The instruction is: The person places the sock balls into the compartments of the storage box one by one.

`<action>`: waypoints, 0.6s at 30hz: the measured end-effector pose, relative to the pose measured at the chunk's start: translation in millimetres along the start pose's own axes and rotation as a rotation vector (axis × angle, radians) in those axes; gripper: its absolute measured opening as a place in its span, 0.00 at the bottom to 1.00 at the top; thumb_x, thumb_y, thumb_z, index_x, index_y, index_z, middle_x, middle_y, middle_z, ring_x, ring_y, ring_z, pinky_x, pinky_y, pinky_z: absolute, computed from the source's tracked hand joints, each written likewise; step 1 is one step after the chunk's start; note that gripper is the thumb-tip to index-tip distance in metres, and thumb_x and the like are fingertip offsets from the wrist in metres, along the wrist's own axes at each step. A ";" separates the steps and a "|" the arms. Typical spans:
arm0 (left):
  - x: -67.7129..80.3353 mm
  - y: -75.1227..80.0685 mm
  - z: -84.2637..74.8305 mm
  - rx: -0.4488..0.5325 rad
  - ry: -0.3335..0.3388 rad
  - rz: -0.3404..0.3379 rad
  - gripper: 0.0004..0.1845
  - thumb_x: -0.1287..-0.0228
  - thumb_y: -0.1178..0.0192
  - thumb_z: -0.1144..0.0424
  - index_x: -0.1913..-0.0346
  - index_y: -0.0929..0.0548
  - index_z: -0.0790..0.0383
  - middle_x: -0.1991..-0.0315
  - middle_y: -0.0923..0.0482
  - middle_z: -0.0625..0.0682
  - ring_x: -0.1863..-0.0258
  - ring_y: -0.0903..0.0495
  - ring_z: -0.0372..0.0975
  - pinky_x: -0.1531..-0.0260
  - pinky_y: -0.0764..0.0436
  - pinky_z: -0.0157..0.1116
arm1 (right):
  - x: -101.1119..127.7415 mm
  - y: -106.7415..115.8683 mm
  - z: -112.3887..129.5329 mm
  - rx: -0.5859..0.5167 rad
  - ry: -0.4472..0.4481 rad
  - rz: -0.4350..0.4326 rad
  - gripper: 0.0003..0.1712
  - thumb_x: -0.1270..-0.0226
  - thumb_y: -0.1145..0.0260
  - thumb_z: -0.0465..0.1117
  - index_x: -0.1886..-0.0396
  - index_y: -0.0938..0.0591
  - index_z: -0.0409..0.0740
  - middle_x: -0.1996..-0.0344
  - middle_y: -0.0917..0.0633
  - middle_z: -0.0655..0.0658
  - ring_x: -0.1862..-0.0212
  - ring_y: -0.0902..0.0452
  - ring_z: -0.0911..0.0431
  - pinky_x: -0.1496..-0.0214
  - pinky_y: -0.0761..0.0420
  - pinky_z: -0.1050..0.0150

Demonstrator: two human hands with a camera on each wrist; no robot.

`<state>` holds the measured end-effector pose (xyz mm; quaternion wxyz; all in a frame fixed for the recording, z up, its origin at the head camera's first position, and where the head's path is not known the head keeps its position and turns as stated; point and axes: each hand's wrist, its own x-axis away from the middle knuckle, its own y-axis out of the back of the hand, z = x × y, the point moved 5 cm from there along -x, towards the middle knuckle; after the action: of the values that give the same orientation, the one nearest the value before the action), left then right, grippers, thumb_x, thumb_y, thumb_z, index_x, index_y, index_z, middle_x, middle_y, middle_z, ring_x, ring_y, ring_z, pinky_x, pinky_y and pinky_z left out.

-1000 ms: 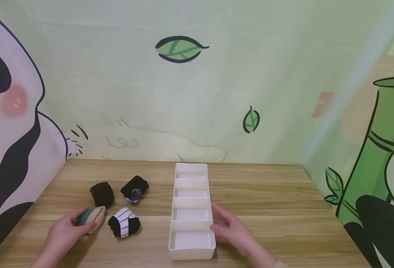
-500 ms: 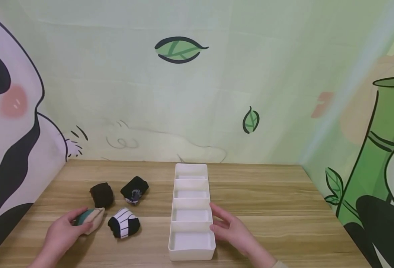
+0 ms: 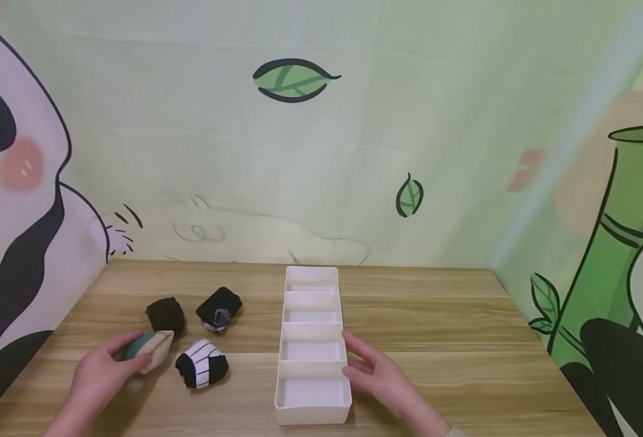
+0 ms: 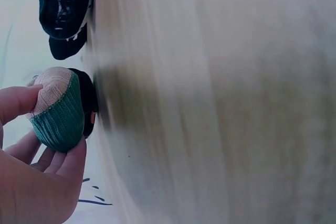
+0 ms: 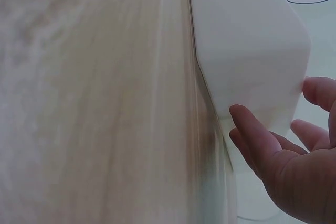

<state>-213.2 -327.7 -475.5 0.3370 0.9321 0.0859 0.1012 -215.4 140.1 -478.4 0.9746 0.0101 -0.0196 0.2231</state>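
as blur smears it, table (image 4: 220,98) grain

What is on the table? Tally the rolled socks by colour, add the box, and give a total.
Green and beige sock, held by the left hand: 1
Black and white striped sock: 1
Dark brown sock: 1
Black sock: 1
White divided box, touched by the right hand: 1
Total: 5

left hand (image 3: 94,379): bare, no glove, no ring or watch showing
left forearm: bare up to the picture's lower edge, no sleeve in view
right hand (image 3: 378,376): bare, no glove, no ring showing
right wrist: edge of a pale beige cuff (image 3: 458,431) just visible at the bottom of the head view
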 end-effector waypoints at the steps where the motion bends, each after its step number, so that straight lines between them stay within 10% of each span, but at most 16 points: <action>1: 0.4 0.7 -0.9 0.003 0.000 -0.003 0.42 0.40 0.31 0.47 0.30 0.32 0.69 0.31 0.40 0.75 0.36 0.38 0.67 0.40 0.36 0.61 | 0.3 -0.2 0.4 0.000 0.001 0.000 0.40 0.30 0.36 0.35 0.23 0.42 0.39 0.26 0.44 0.27 0.31 0.37 0.34 0.44 0.21 0.51; 10: 4.7 1.4 -19.9 0.036 -0.038 -0.031 0.43 0.41 0.30 0.46 0.28 0.32 0.65 0.31 0.39 0.72 0.35 0.35 0.64 0.40 0.33 0.58 | 0.3 -0.9 1.3 -0.005 -0.005 0.002 0.40 0.29 0.36 0.35 0.23 0.42 0.39 0.26 0.44 0.28 0.31 0.38 0.34 0.43 0.22 0.51; 18: 7.3 -10.6 -48.4 0.072 -0.147 -0.028 0.39 0.40 0.29 0.50 0.30 0.30 0.64 0.33 0.34 0.72 0.40 0.27 0.59 0.57 0.24 0.26 | 1.1 -1.3 2.6 0.009 -0.007 -0.008 0.39 0.29 0.36 0.35 0.23 0.42 0.39 0.27 0.43 0.27 0.31 0.37 0.34 0.44 0.21 0.51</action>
<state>-219.0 -288.4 -445.0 0.3101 0.9472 0.0776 0.0245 -213.9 139.3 -475.8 0.9753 0.0152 -0.0220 0.2194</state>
